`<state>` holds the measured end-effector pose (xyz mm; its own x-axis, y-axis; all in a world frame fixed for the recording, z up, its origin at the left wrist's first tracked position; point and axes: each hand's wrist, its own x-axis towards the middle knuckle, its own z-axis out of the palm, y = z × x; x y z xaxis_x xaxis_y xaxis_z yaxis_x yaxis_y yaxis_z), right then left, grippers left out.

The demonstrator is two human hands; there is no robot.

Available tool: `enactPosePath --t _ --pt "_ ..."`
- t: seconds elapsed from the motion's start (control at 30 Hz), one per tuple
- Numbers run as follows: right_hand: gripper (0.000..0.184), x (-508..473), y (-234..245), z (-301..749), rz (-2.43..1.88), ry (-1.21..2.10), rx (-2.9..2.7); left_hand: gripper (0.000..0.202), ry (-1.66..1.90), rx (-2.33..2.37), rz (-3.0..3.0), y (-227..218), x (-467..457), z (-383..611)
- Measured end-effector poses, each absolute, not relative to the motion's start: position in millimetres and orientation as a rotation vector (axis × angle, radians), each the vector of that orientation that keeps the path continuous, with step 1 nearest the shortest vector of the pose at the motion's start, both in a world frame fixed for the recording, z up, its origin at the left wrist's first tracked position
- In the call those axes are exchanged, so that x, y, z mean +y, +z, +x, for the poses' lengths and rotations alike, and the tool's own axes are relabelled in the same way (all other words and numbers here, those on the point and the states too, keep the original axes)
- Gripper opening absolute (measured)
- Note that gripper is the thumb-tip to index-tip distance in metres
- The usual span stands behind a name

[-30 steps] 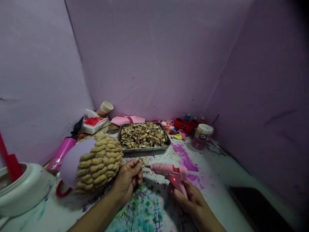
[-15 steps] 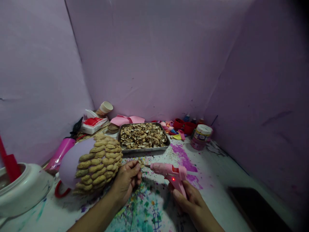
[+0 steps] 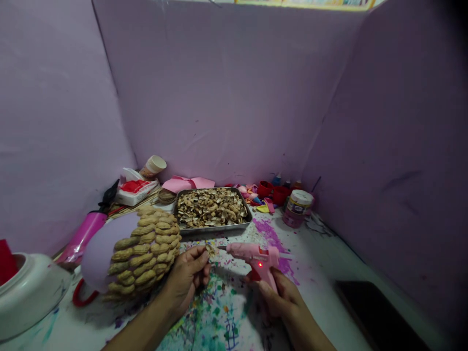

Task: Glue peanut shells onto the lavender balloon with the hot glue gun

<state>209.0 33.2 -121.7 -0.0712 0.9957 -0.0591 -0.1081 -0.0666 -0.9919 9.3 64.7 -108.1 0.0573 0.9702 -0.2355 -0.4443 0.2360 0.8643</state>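
Observation:
Between the thumb and fingers of my left hand (image 3: 190, 270) is a peanut shell (image 3: 211, 250), its hollow side partly showing. My right hand (image 3: 280, 295) grips a pink hot glue gun (image 3: 252, 254) by its handle, a red light glowing on its side. The gun's nozzle points left, at the shell's edge; whether they touch I cannot tell. Just left of my left hand rests a pale purple balloon (image 3: 102, 248) with rows of peanut shells (image 3: 146, 253) covering its right side. Behind my hands, a metal tray (image 3: 215, 228) holds many loose shell pieces (image 3: 212, 207).
A white pot (image 3: 34, 292) and a pink balloon pump (image 3: 86, 234) stand at left. Paper cups (image 3: 153, 165) and a tissue pack (image 3: 135, 191) lie at the back. A lidded jar (image 3: 298, 208) stands at right, with a dark phone-like slab (image 3: 376, 312) nearer.
The view has tilted up and shifted slightly, so most things sit a little further left. More of the shell shows in my left hand, with the glue gun still close beside it.

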Motion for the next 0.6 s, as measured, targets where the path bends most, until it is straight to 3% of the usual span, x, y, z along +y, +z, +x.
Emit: enactPosePath --t 0.37,0.6 --pt "0.014 125.8 -106.3 234.7 -1.381 1.335 -0.870 0.038 1.182 0.968 0.724 -114.0 61.4 9.9" --pt "0.029 163.1 -117.0 245.6 -1.575 1.193 -1.082 0.038 1.170 0.977 0.756 -116.1 61.9 9.2"
